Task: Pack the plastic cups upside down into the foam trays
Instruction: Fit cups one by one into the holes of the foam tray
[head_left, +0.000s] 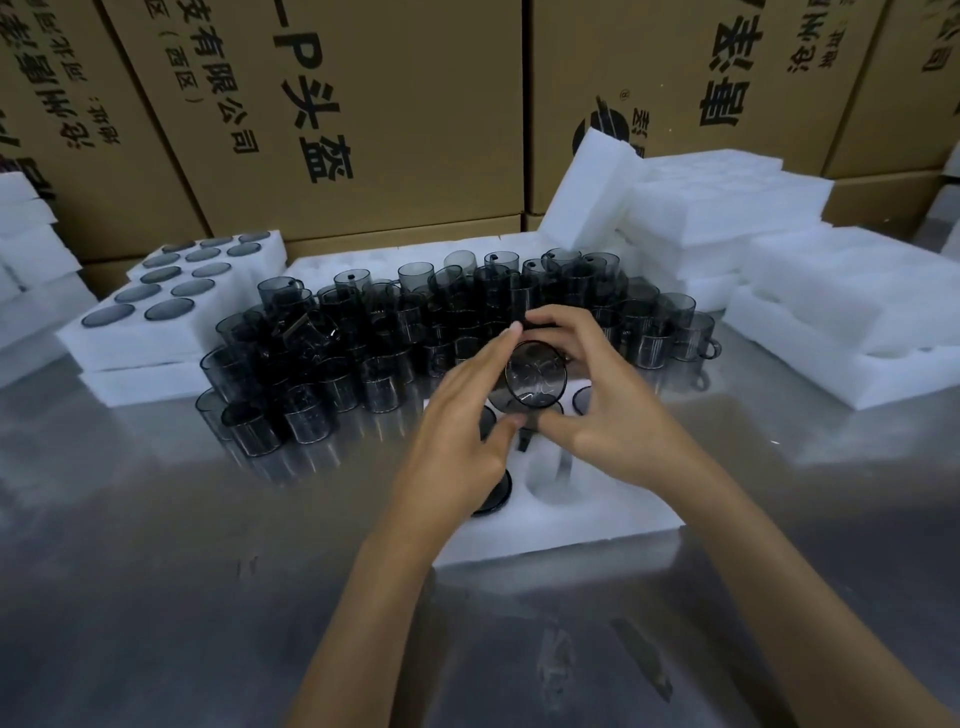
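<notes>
A smoky grey plastic cup (536, 375) is held between both hands above the white foam tray (597, 519) in the middle of the table. Its round base faces me and its handle hangs down. My left hand (462, 415) pinches the cup's left side with fingertip and thumb. My right hand (597, 395) grips its right side, fingers curled over the top. The tray holds upside-down cups, partly hidden by my hands; one dark base (493, 499) shows under my left wrist, and an empty pocket (550, 478) lies below the held cup. A big heap of loose cups (363, 343) stands behind.
A filled foam tray (171, 332) sits at the left on another. Stacks of empty foam trays (810, 312) fill the right and back. Cardboard boxes (332, 114) wall off the far side. The shiny metal table (208, 597) stretches toward me.
</notes>
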